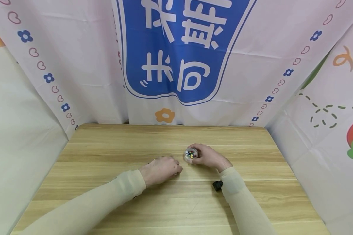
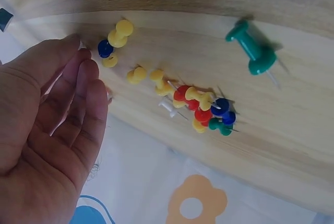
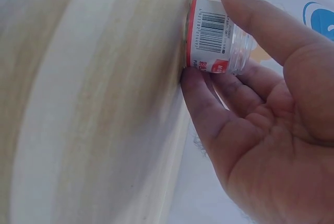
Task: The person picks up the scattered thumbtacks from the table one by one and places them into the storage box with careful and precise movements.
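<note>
My right hand [image 1: 207,156] grips a small clear plastic jar [image 1: 186,159] standing on the table, thumb on one side and fingers on the other. In the right wrist view, the jar's label [image 3: 209,33] shows a barcode and a red edge; colourful push pins show inside it from above. To its left, my left hand [image 1: 161,170] is low over the table, thumb and fingertips brought together around a small pale push pin, mostly hidden. Beside those fingers lie loose push pins: a yellow one [image 2: 136,75], a white one [image 2: 167,108], a green one [image 2: 254,49] and several others.
The wooden table [image 1: 164,209] reaches back to a white printed cloth [image 1: 100,81] hanging behind it, with more cloth at both sides. A small black object [image 1: 217,186] shows beside the right sleeve [image 1: 238,195]. Some loose push pins are hidden behind the left hand in the head view.
</note>
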A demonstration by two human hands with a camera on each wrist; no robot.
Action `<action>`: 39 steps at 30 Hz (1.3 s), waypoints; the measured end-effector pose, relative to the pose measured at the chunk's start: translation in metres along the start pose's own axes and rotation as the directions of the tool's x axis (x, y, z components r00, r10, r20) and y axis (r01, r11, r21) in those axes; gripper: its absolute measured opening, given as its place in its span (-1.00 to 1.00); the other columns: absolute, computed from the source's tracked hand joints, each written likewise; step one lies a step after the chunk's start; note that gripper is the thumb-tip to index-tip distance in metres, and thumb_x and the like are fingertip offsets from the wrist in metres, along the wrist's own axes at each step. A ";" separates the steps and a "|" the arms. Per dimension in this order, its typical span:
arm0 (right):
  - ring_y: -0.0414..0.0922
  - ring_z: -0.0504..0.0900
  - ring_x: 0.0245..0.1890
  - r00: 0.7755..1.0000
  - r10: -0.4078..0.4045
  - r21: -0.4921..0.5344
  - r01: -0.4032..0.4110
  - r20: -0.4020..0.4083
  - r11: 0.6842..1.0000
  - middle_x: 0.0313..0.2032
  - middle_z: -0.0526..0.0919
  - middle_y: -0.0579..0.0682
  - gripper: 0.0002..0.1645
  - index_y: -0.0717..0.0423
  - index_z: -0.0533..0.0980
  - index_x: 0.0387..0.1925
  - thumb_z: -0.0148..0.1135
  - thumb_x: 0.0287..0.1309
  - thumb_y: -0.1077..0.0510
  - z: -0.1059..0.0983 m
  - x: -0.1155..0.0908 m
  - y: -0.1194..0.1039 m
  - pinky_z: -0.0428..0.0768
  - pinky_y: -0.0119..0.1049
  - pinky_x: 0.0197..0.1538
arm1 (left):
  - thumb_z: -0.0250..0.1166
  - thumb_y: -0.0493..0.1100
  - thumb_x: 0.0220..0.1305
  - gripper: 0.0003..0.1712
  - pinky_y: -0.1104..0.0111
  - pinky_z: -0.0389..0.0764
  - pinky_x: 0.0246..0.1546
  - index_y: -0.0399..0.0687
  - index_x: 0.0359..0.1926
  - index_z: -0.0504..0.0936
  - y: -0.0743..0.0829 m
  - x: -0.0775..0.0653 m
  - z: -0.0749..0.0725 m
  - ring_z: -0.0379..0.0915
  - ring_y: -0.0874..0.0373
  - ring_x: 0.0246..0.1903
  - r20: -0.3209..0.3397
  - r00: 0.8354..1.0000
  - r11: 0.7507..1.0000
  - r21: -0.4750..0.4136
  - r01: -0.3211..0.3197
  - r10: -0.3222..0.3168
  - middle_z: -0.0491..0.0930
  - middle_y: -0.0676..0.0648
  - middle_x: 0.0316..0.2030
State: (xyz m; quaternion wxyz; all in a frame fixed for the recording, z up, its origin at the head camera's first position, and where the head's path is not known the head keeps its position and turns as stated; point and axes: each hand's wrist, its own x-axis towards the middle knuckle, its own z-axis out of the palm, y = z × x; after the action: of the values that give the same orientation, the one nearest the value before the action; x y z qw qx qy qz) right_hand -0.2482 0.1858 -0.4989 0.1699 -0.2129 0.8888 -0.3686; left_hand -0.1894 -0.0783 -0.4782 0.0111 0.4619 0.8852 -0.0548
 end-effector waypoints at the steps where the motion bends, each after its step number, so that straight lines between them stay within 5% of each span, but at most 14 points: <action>1: 0.10 0.75 0.38 1.000 0.000 -0.002 0.000 -0.001 1.000 0.31 0.83 0.13 -0.34 0.15 0.65 0.47 0.63 0.40 0.27 0.000 0.000 0.000 0.64 0.24 0.63 | 0.56 -0.17 0.59 -0.93 0.32 0.80 -0.18 0.11 -0.15 0.86 0.000 0.000 0.000 0.77 0.15 -0.21 -0.001 1.000 1.000 -0.001 -0.001 0.001 0.79 0.08 -0.26; 12: 0.09 0.76 0.38 1.000 -0.016 -0.026 0.017 0.011 1.000 0.36 0.82 0.14 -0.31 0.14 0.65 0.51 0.65 0.44 0.22 0.002 -0.001 -0.006 0.67 0.19 0.59 | 0.54 -0.21 0.61 -0.95 0.39 0.76 -0.19 0.04 -0.11 0.87 -0.009 0.002 -0.003 0.69 0.26 -0.26 -0.002 1.000 0.992 -0.122 0.030 -0.031 0.83 0.08 -0.21; 21: 0.13 0.76 0.42 1.000 -0.023 -0.026 0.024 0.012 0.999 0.37 0.82 0.15 -0.31 0.13 0.65 0.51 0.67 0.43 0.20 0.004 0.000 -0.006 0.66 0.22 0.61 | 0.58 -0.22 0.58 -0.83 0.33 0.89 -0.02 0.05 0.10 0.89 -0.020 -0.001 -0.019 0.86 0.14 -0.04 -0.054 0.996 0.984 -0.170 0.061 -0.071 0.91 0.03 -0.02; 30: 0.07 0.77 0.39 0.999 -0.033 -0.045 0.034 0.019 0.998 0.34 0.84 0.09 -0.35 0.08 0.68 0.48 0.66 0.45 0.17 0.009 0.002 -0.010 0.69 0.17 0.59 | 0.49 -0.23 0.67 -0.93 0.33 0.77 -0.16 0.05 0.01 0.87 -0.026 0.007 -0.027 0.65 0.25 -0.22 -0.096 0.984 0.955 -0.272 0.122 -0.153 0.80 0.09 -0.21; 39: 0.05 0.77 0.37 1.000 -0.020 -0.054 0.021 0.003 0.998 0.34 0.84 0.09 -0.33 0.10 0.67 0.49 0.68 0.43 0.17 0.010 0.000 -0.013 0.68 0.17 0.58 | 0.48 -0.25 0.67 -0.94 0.25 0.85 -0.13 -0.01 0.00 0.87 -0.031 0.018 -0.024 0.77 0.19 -0.18 -0.151 0.970 0.936 -0.325 0.133 -0.190 0.85 0.04 -0.18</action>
State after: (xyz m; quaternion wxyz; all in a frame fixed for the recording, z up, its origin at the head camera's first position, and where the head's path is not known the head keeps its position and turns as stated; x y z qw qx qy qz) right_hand -0.2409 0.1718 -0.4962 0.1615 -0.2271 0.8960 -0.3457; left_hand -0.2250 -0.0786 -0.4532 -0.0003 0.3826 0.9151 0.1271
